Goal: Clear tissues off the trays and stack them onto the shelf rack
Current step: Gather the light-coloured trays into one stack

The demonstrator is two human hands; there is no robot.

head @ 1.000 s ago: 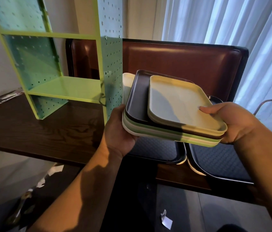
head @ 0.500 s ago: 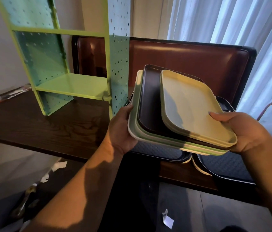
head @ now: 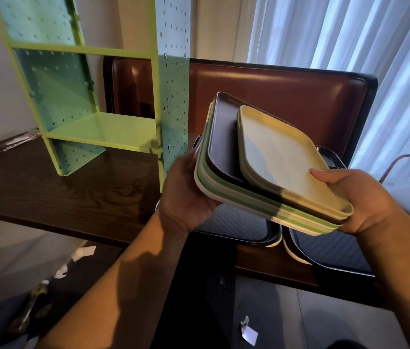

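I hold a stack of trays in the air above the dark wooden table, tilted with its far end raised. A cream tray lies on top, a dark brown one under it, then green and white ones. My left hand grips the stack's near left corner. My right hand grips its right end, thumb on the cream tray. The green shelf rack stands on the table to the left of the stack, its lower shelf bare. No tissue lies on the top tray.
Two dark textured trays lie on the table under the stack. A brown padded seat back runs behind the table, with curtains at the right. Tissue scraps lie on the floor.
The stack has tilted more, its far end rising. It has drifted slightly right in view while the rack looms nearer on the left. Both hands keep their grip.
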